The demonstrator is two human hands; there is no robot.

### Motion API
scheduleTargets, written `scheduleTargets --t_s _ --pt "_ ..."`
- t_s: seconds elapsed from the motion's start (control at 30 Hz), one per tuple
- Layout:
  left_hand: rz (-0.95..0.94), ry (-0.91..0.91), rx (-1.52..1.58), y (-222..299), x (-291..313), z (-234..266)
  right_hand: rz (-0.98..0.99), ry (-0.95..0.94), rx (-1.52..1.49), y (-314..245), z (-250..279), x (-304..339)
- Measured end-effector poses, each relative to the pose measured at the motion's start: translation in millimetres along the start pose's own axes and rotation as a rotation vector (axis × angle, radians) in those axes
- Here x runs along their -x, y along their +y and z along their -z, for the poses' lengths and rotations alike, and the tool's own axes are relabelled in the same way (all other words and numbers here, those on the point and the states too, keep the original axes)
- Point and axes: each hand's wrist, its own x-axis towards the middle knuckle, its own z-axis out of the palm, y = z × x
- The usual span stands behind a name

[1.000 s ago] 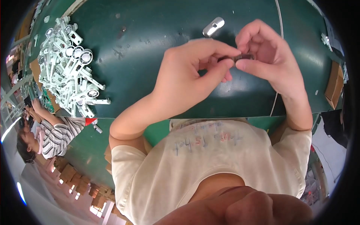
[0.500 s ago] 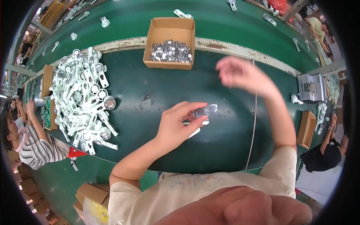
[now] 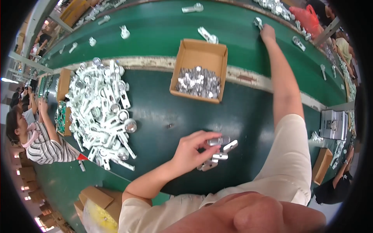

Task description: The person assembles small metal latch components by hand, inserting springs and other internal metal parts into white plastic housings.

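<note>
My left hand (image 3: 192,152) is closed, pinching a small glossy grey oval piece (image 3: 218,141) between thumb and fingers. Beneath and beside it on the dark green table lie several similar shiny oval pieces (image 3: 220,156). My right arm stretches across to the far green belt. There my right hand (image 3: 268,33) has its fingers closed at the lower end of a white part with a round head (image 3: 258,22). The fingertips are small and partly hidden.
A cardboard box of small silvery metal pieces (image 3: 199,82) stands at the table's far edge. To the left is a big heap of white round-headed parts (image 3: 99,116). More white parts lie along the belt (image 3: 155,37). A metal box (image 3: 333,124) sits right; co-workers are on both sides.
My right hand has gone from above the table to a part on the far belt. My left hand keeps its oval piece; more shiny pieces now show beneath it. The view has shifted.
</note>
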Motion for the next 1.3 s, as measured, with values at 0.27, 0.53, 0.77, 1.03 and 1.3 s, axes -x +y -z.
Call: scheduleTargets --t_s 0.27,0.53,0.77,1.03,1.3 --pt "0.159 -0.083 -0.082 14.9 6.8 3.1 0.953 -0.179 -0.536 -10.3 171.4 225.7" --pt "0.236 -0.193 0.040 31.8 -0.7 -22.1 0.747 -0.154 -0.437 24.4 212.7 343.3" --pt "0.187 -0.111 0.118 36.6 12.9 -19.7 0.089 -0.187 -0.070 -42.1 216.7 403.1" --pt "0.167 -0.086 0.203 42.0 29.2 -24.7 -0.236 -0.469 -1.329 -37.6 233.0 403.4" --pt "0.263 -0.089 0.243 52.7 17.6 -32.1 0.057 -0.358 -1.280 -56.6 271.8 421.1"
